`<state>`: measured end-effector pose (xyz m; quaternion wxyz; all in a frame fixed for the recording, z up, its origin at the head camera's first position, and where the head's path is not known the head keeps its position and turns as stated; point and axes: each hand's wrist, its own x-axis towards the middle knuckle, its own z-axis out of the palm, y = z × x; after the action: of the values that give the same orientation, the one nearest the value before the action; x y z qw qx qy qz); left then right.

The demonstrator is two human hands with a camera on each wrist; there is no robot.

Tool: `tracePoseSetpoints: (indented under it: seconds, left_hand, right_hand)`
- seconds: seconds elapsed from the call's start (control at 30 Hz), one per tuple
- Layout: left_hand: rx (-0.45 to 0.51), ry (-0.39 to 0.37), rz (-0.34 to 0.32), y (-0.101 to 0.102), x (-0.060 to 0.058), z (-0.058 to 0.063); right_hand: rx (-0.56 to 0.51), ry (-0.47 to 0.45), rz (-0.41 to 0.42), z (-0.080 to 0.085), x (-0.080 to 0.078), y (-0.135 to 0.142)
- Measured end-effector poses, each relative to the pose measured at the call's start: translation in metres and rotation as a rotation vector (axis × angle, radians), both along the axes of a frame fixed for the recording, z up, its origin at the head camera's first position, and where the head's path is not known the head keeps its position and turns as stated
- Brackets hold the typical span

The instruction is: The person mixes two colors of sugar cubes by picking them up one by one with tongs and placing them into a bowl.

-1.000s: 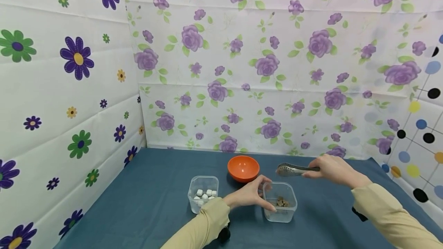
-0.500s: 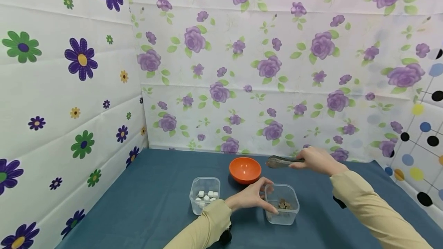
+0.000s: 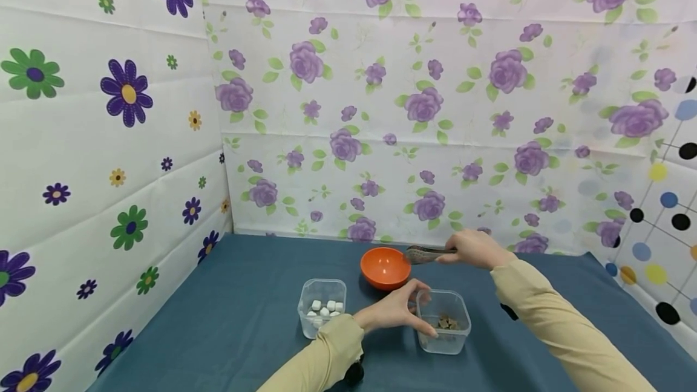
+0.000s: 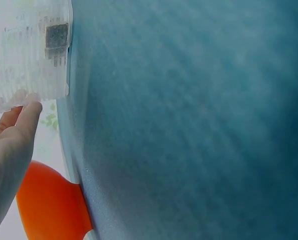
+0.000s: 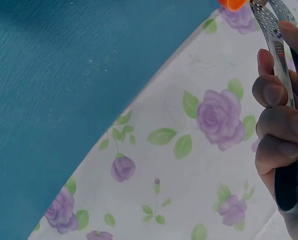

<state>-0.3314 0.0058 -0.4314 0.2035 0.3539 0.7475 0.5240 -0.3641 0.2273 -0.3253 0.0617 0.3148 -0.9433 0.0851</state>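
Metal tongs [image 3: 422, 254] sit gripped in my curled right hand [image 3: 476, 248], tips left of it by the rim of the orange bowl [image 3: 384, 268]. My left hand [image 3: 394, 308], thumb and fingers spread, holds the clear container [image 3: 443, 344] just to its right.

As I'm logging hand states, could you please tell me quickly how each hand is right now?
Left hand: holding the clear plastic container of brown pieces at its side.
Right hand: closed around the perforated metal tongs.
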Motion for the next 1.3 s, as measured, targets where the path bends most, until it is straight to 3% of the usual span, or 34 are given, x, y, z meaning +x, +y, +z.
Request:
tracePoseSetpoints:
  seconds: [0.37,0.73,1.03,1.3]
  left_hand:
    - [0.008,0.011,-0.019,0.001,-0.002,0.001]
    - [0.0,0.016,-0.02,0.001,-0.001,0.002]
    - [-0.006,0.005,-0.008,0.002,0.0,0.002]
    - [-0.014,0.004,-0.009,0.0,0.0,0.003]
  right_hand:
    - [-0.011,-0.003,0.044,-0.005,-0.003,-0.006]
    - [0.012,-0.015,-0.005,-0.002,-0.002,-0.004]
    - [0.032,-0.004,-0.069,0.001,0.006,0.022]
    - [0.058,0.036,-0.03,0.002,0.021,0.05]
